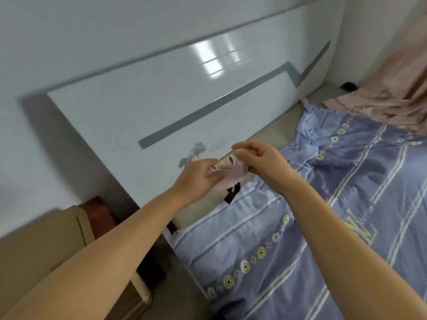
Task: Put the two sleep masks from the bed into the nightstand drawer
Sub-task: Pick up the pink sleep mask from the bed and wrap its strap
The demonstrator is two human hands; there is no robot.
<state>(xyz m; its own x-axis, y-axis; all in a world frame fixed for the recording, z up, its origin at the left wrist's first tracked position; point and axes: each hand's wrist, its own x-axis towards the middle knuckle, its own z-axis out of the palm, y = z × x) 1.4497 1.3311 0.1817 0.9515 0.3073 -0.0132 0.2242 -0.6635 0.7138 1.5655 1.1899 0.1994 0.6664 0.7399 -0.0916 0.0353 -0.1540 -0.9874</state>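
I have the left hand [198, 174] and right hand [261, 162] both pinching a pink sleep mask [227, 173] above the bed [300, 227] edge, so next I judge it should travel left toward the nightstand [46, 239]

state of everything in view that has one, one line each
pink sleep mask: off the bed, held in both hands, black strap hanging below
left hand: closed on the mask
right hand: grip pinching the mask's upper edge
blue quilt: spread on the bed, wrinkled
pink fabric: bunched in the far corner
nightstand: beside the bed, drawer state unclear
second mask: not visible
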